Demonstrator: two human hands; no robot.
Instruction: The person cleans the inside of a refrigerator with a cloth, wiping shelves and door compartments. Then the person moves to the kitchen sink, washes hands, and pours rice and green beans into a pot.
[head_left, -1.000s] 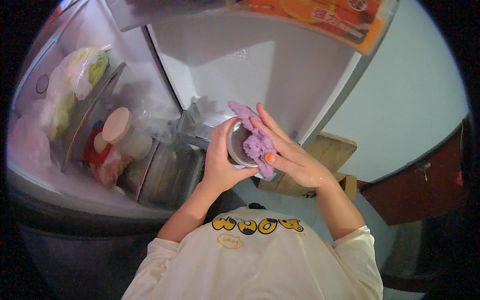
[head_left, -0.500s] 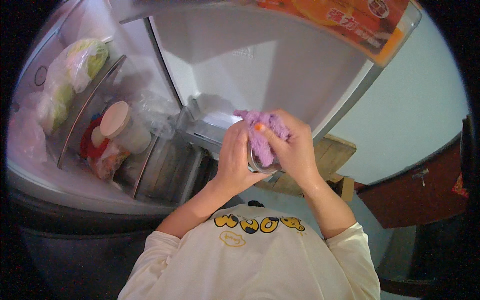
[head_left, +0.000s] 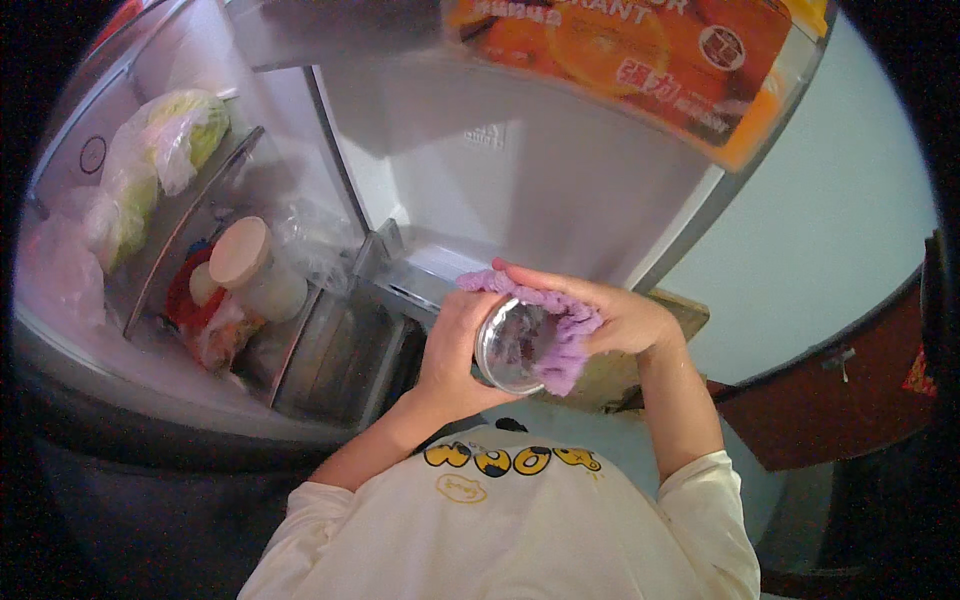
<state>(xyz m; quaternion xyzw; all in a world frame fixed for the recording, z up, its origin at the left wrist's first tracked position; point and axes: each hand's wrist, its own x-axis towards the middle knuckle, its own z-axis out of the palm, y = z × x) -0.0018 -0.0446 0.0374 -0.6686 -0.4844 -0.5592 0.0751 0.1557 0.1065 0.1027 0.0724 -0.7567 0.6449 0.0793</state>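
Purple cloth (head_left: 572, 335), grasped by the right hand (head_left: 635, 318), borders a round container (head_left: 512, 350) from about eleven to four o'clock; the left hand (head_left: 452, 348) clasps its nine o'clock side, the container between both.

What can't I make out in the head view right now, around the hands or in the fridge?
In the head view:
- Outer wall of the round container: mostly covered by the left hand and purple cloth.
- Right hand: its thumb is not distinguishable at the cloth.
- Red item: partly behind the lidded tub, too blurred to identify.
- Orange package: cut off by the top edge.
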